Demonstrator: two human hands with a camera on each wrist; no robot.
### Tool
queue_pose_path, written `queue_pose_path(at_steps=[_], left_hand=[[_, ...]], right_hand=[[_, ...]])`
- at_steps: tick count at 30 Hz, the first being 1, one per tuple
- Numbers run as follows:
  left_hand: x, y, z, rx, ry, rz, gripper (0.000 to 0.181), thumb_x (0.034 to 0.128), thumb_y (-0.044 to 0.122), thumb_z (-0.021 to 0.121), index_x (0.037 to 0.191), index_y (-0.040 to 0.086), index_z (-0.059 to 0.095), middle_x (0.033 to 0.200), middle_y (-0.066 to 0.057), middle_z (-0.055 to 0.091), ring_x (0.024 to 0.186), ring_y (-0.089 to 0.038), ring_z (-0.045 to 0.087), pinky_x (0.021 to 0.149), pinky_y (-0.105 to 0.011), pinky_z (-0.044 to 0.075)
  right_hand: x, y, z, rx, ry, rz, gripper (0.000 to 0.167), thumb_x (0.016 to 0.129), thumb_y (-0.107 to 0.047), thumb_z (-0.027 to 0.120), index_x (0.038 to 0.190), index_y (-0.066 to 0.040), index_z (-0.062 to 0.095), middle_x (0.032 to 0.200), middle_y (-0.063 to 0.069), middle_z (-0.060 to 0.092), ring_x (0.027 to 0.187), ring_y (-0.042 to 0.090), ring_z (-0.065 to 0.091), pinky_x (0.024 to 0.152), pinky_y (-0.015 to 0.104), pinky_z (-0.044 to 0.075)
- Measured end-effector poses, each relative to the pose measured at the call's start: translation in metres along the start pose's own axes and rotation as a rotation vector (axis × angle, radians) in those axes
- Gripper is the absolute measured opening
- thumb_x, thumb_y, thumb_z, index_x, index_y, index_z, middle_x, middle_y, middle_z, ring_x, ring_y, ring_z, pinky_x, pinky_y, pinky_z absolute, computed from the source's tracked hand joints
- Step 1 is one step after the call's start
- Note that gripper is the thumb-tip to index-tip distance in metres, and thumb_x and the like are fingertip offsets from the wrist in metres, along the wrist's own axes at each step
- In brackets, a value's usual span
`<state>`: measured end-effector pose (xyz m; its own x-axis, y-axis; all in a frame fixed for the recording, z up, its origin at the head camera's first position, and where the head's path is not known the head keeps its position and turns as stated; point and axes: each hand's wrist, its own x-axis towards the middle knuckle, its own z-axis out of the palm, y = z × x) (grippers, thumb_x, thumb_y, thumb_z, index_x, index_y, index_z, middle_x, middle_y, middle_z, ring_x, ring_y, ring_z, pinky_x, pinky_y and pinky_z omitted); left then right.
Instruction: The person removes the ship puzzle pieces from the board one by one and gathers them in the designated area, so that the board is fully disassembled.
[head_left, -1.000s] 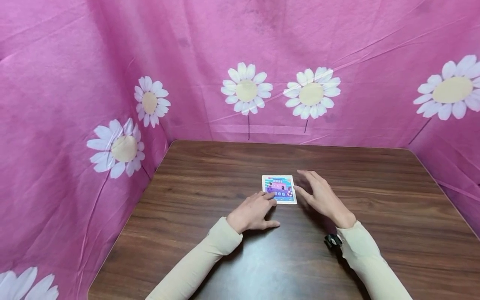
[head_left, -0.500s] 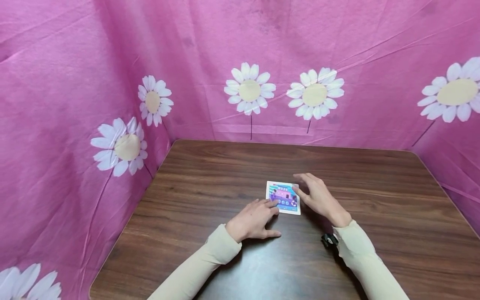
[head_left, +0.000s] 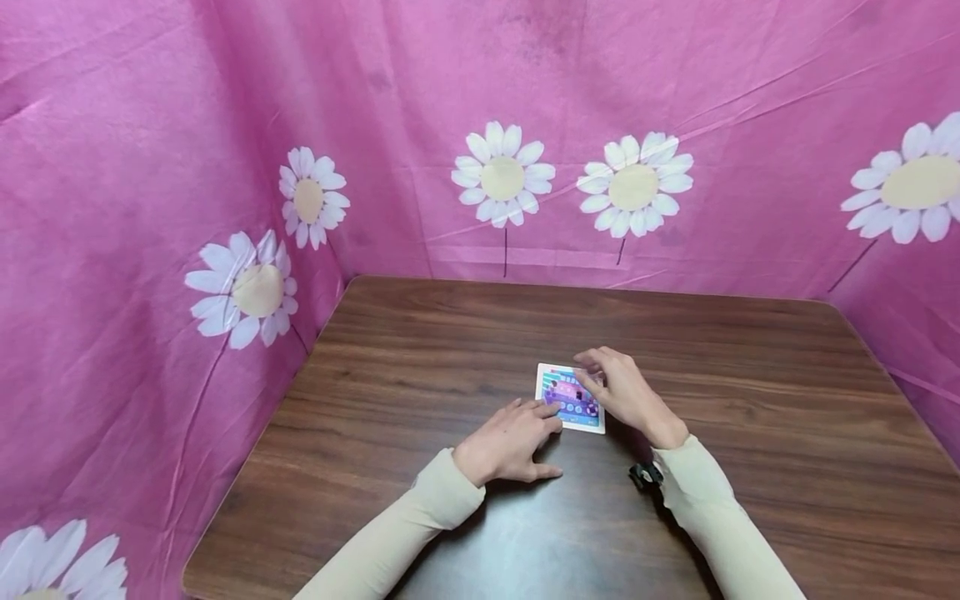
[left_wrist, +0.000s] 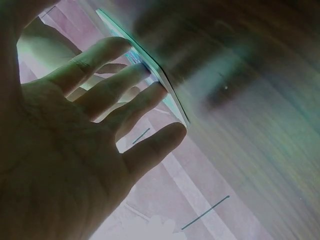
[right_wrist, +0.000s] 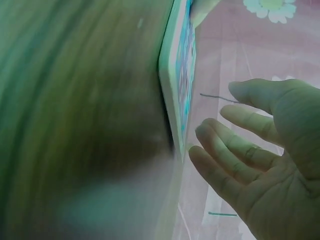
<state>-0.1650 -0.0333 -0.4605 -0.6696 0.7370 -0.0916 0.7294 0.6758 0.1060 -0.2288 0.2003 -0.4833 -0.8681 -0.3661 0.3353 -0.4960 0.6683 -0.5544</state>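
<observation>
Board (head_left: 567, 399) — picture (head_left: 572, 408) inside (white rim (head_left: 585, 430))

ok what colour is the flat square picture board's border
White; the border of the flat square picture board shows best in the head view.

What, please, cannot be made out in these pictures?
Head view: the lower-left corner of the picture board, hidden by the left hand; its upper-right corner, hidden by the right hand.
Head view: the black object by the right sleeve, too small to identify.
Right wrist view: the board's upper end, cut off by the top edge.
</observation>
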Motion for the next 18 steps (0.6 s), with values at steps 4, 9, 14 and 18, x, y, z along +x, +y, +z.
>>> queue_pose_path(at_steps=[4, 9, 14, 18], left_hand=[[0.001, 0.0, -0.001, 0.008, 0.004, 0.01, 0.057, 0.089, 0.059, 0.075, 0.13, 0.021, 0.066, 0.16, -0.005, 0.051, 0.148, -0.024, 0.05, 0.122, -0.048, 0.041], [0.002, 0.0, -0.002, 0.012, -0.003, 0.009, 0.057, 0.0885, 0.059, 0.075, 0.13, 0.021, 0.066, 0.159, -0.005, 0.052, 0.146, -0.025, 0.051, 0.121, -0.049, 0.043], [0.002, 0.001, -0.001, 0.011, -0.012, 0.007, 0.059, 0.0887, 0.059, 0.075, 0.132, 0.021, 0.065, 0.16, -0.005, 0.051, 0.146, -0.026, 0.051, 0.121, -0.049, 0.043], [0.002, 0.001, -0.001, 0.02, -0.007, 0.008, 0.059, 0.0886, 0.059, 0.075, 0.132, 0.021, 0.065, 0.159, -0.005, 0.052, 0.145, -0.027, 0.052, 0.12, -0.049, 0.043]], right_hand=[[0.006, -0.002, 0.003, 0.007, -0.005, -0.009, 0.023, 0.098, -0.008, 0.071, 0.116, 0.006, 0.071, 0.107, 0.02, 0.074, 0.095, 0.034, 0.075, 0.084, 0.051, 0.062], [0.011, -0.003, 0.007, 0.003, -0.027, -0.004, 0.02, 0.098, -0.008, 0.071, 0.114, 0.004, 0.073, 0.105, 0.018, 0.075, 0.095, 0.032, 0.074, 0.086, 0.051, 0.061], [0.013, -0.005, 0.007, -0.003, -0.065, 0.013, 0.021, 0.098, -0.01, 0.07, 0.115, 0.002, 0.073, 0.105, 0.016, 0.076, 0.096, 0.031, 0.074, 0.088, 0.051, 0.06], [0.014, -0.007, 0.008, -0.008, -0.098, 0.037, 0.022, 0.099, -0.013, 0.071, 0.116, 0.001, 0.074, 0.107, 0.015, 0.076, 0.098, 0.03, 0.074, 0.089, 0.052, 0.06]])
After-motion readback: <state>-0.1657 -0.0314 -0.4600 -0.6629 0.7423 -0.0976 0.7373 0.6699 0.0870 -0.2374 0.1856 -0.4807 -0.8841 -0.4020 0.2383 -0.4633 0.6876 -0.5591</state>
